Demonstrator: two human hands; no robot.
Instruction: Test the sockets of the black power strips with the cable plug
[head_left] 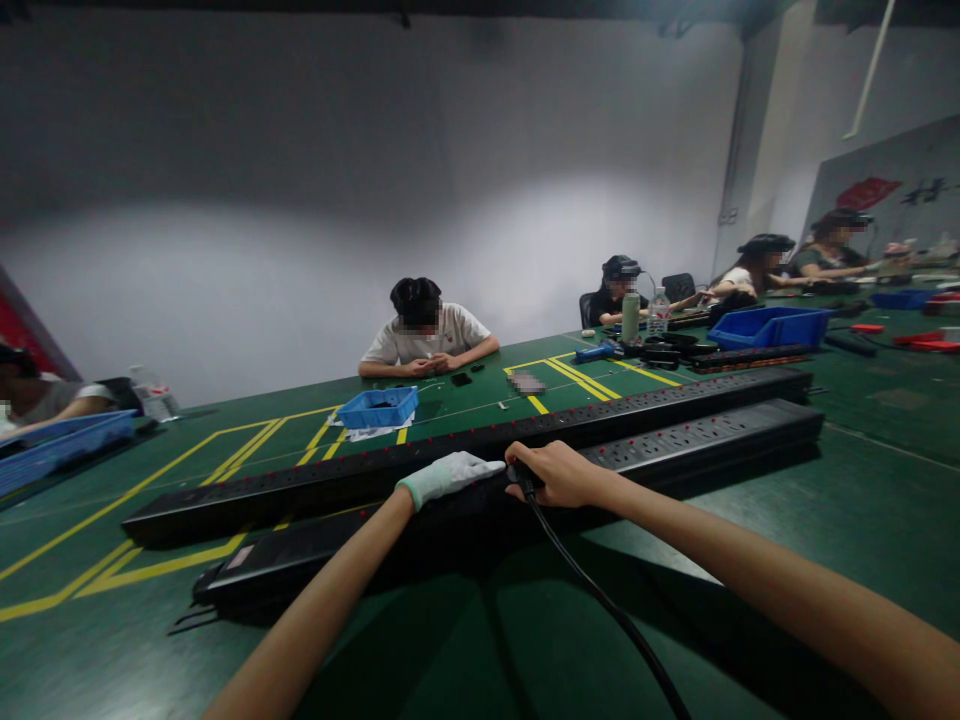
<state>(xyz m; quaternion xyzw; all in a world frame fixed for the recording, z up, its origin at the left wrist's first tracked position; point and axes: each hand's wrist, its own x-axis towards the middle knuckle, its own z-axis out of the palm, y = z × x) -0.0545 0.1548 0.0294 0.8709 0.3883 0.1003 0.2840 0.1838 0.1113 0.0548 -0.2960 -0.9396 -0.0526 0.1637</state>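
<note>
Two long black power strips lie side by side across the green table: the near power strip [300, 547] and the far power strip [262, 489], both with rows of sockets and small red dots. My right hand [559, 472] is bare and closed around a black plug [519, 474] at the middle of the near strip. From the plug a black cable [600, 592] runs down toward me. My left hand [452, 476], in a white glove, rests on the near strip, its forefinger stretched toward the plug. Whether the plug's pins sit in a socket is hidden.
A small blue bin [379, 408] stands beyond the strips, with a blue-handled tool [596, 352] and a larger blue bin [772, 327] to its right. Another blue bin [67, 445] is at far left. A co-worker [427, 335] sits opposite; several people work at right.
</note>
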